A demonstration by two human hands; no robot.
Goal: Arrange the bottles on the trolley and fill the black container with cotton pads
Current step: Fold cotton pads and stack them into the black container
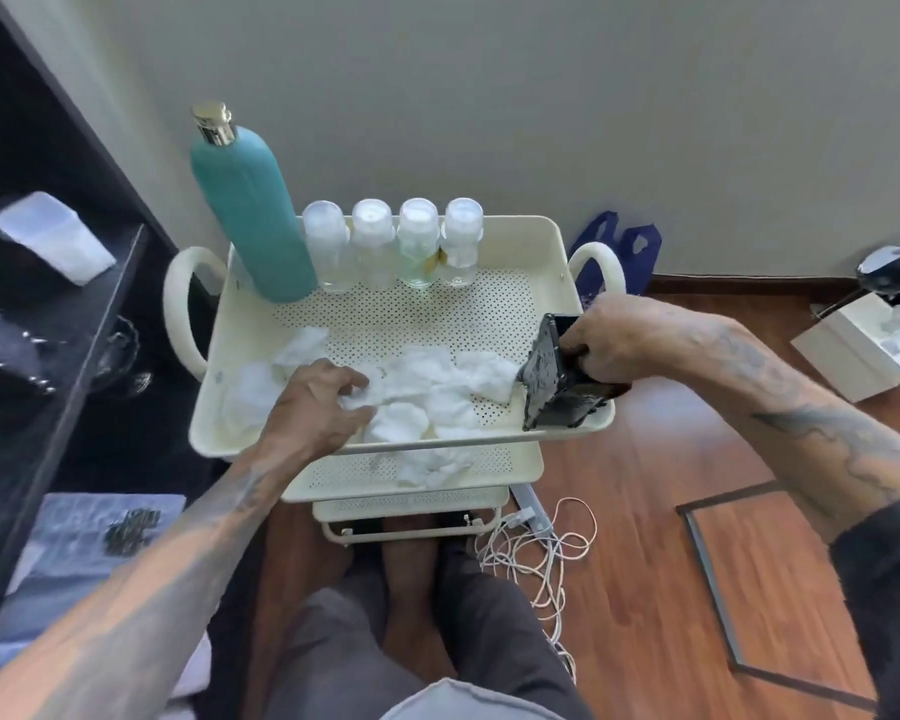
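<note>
The cream trolley (552, 236) is the biggest thing here, and its top tray has little holes all over. The tall teal bottle (253, 220) stands at the back left corner of the tray, upright, with a gold cap. Beside it, along the back edge, four small clear bottles (393, 252) stand in a neat row, touching side by side. They may be glass, so they could break if bumped. A heap of white cotton pads (427, 387) lies along the front of the tray, and a few more sit on the shelf below. The pads look soft and very light, so they should squash easily, and a loose bunch is best pinched from the top. The black container (554, 379) is at the front right corner, tipped on its side with its open end towards the pads. It looks hard and shiny, maybe slippery. The right hand (617, 337) grips it by its top edge, fingers curled around it. The left hand (315, 402) rests on the heap, its fingers bent and pinching some pads.
</note>
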